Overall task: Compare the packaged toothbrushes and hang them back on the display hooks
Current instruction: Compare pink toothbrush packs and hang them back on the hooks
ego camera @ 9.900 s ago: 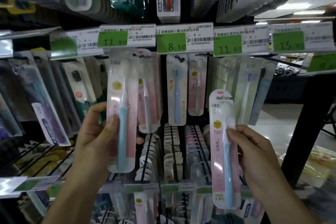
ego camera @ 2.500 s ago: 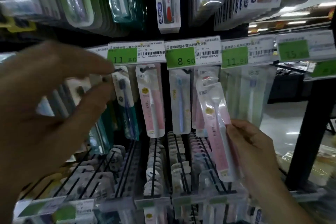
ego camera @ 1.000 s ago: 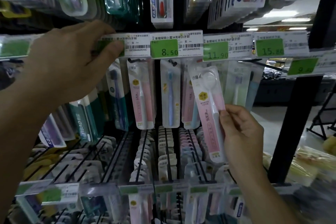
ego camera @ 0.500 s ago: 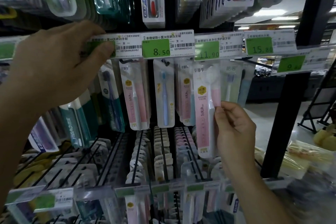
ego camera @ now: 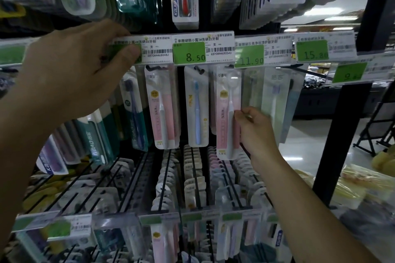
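Now upright, the pink toothbrush pack (ego camera: 227,113) reached the hooks.

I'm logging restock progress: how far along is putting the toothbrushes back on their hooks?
One pink pack already hangs on its hook. The right hand holds the second pink pack up against the row under the price tags; whether it is hooked is unclear. The left hand grips the price tag strip. Left: seat it and let go.

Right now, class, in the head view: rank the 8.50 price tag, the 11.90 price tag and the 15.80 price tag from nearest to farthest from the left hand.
1. 8.50 price tag: just right of the left hand.
2. 11.90 price tag: further right, above the pack in the right hand.
3. 15.80 price tag: far right.
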{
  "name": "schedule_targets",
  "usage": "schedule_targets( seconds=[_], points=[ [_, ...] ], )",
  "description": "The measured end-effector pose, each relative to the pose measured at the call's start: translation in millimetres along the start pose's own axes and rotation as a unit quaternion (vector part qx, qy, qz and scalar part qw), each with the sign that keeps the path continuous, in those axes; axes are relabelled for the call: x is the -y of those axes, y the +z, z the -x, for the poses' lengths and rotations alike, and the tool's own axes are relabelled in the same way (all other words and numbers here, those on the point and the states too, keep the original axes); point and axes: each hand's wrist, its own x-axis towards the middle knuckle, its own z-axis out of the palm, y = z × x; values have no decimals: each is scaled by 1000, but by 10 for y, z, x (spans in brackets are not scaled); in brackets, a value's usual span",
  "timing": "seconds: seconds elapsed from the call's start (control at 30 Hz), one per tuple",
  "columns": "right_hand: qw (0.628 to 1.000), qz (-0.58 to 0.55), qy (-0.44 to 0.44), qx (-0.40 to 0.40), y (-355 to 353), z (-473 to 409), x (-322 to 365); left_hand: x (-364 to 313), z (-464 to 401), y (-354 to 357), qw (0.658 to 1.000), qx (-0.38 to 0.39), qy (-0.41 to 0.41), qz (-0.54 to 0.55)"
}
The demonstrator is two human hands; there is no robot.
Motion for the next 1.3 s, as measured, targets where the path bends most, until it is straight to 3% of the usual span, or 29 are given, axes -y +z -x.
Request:
schedule_targets(
  seconds=[0.23, 0.43, 0.7, 0.8, 0.87, 0.97, 1.07, 1.2, 1.3],
  points=[
    [999, 31, 23, 38, -68, 66, -277, -87, 16, -78, 1000, 10, 8, -6],
    [1000, 30, -3, -8, -43, 12, -321, -149, 17, -124, 999, 21, 11, -32],
    [996, 67, 34, -38, 33, 112, -383, -137, 17, -153, 998, 22, 37, -37],
    [995, 52, -8, -89, 126, 463, -401, -119, 11, -152, 998, 23, 46, -33],
    [988, 56, -96, -108, 303, 707, -328, -120, 17, -159, 998, 20, 49, -31],
    [982, 71, -170, -38, 681, 782, -174, -113, 20, -162, 998, 19, 55, -35],
    [993, 47, -89, 59, 1080, 549, 0, -147, 7, -184, 998, 17, 48, -20],
    [996, 50, -27, 66, 1348, 209, -19, -165, 0, -225, 999, 38, 30, -10],
    [997, 53, -36, 52, 1357, 118, -106, -216, 12, -231, 997, 52, 18, 52]
  ],
)
